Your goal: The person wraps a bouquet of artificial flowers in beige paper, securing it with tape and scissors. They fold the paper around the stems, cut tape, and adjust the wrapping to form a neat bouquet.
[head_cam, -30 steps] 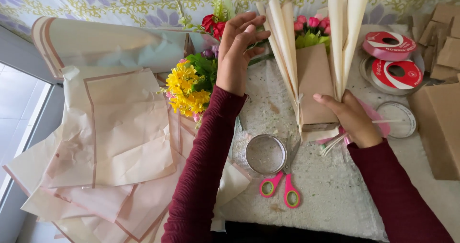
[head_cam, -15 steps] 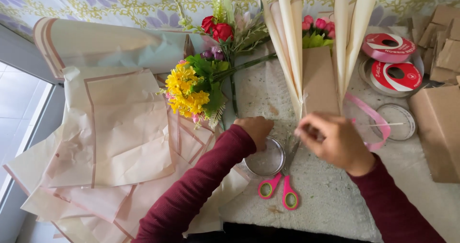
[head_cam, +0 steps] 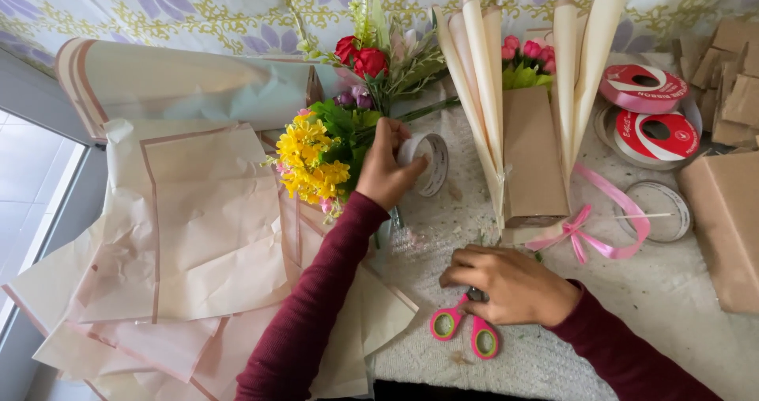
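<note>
The left hand is closed around a roll of clear tape, lifted just beside the yellow flowers at the middle of the tabletop. The right hand lies nearer, fingers curled down over the blades of the pink-handled scissors — whether it truly grips them I cannot tell. Far of the tape stand red roses with green sprigs. To the right a brown paper wrap with cream cones holds pink buds, a pink ribbon tied at its base. Red ribbon spools sit far right — cream wrapping sheets spread left.
</note>
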